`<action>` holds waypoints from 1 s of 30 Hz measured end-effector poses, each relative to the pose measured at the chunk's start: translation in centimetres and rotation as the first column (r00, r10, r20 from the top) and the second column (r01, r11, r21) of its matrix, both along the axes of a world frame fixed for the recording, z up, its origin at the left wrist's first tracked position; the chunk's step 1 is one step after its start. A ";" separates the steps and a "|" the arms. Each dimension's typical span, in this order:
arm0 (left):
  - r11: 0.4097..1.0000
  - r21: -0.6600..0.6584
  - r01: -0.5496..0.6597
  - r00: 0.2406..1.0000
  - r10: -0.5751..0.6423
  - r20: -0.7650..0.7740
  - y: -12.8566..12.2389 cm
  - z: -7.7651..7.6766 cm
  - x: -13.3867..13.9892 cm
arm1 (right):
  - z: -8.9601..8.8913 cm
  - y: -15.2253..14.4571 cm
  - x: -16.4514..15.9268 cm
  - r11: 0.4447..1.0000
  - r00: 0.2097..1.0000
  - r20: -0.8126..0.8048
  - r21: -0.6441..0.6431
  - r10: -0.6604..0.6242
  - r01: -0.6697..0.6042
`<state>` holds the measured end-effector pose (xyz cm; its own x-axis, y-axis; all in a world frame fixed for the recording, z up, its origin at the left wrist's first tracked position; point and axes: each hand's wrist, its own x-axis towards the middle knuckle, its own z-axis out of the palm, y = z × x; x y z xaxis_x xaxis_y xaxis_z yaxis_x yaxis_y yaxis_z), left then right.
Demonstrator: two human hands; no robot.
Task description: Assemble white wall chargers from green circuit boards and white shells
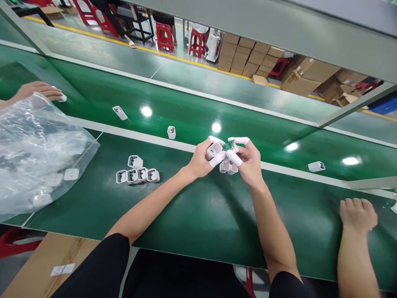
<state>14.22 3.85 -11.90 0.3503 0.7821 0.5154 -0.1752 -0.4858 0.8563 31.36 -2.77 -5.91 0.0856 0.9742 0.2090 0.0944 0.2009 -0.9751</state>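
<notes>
Fingers of the left hand (201, 160) clamp a white, rounded-box plastic housing (214, 150) beside a small green circuit board (228, 146) pinched by white-capped fingertips of the right hand (250, 160), above the smooth green tabletop (192, 215).

At least eleven casings (214, 150), one circuit board (228, 145), one bag (46, 151) show.

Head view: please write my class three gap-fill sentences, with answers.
The slotted white boxy plastic housing is in the wearer's ____ hand.
The open-ended white plastic housings clustered nearest the clear plastic bag number ____.
The small electronic circuit board between white-covered fingertips is ____ in colour.

Answers: left; five; green.
</notes>
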 end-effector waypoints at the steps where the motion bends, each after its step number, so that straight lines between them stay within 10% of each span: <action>1: 0.998 -0.011 0.057 0.998 -0.057 0.029 -0.1 0.0 0.1 | -0.2 0.1 0.3 0.996 0.998 0.037 0.073 -0.045 0.042; 6: 0.900 -0.256 0.353 0.927 -0.299 0.228 -0.3 0.9 0.1 | -0.7 0.7 2.2 0.901 0.977 0.006 0.387 -0.214 0.195; 16: 0.374 -0.490 0.787 0.609 -0.593 0.527 1.1 4.0 -2.4 | 2.2 -2.2 2.1 0.775 0.981 -0.060 0.606 -0.184 0.182; 22: 0.367 -0.490 0.791 0.606 -0.580 0.544 0.5 4.6 -2.5 | 3.0 -4.0 0.1 0.663 0.972 0.158 0.749 -0.173 -0.004; 30: 0.392 -0.509 0.766 0.633 -0.597 0.492 0.0 4.7 -2.8 | 2.7 -4.9 -1.1 0.705 0.950 0.294 0.696 -0.102 -0.140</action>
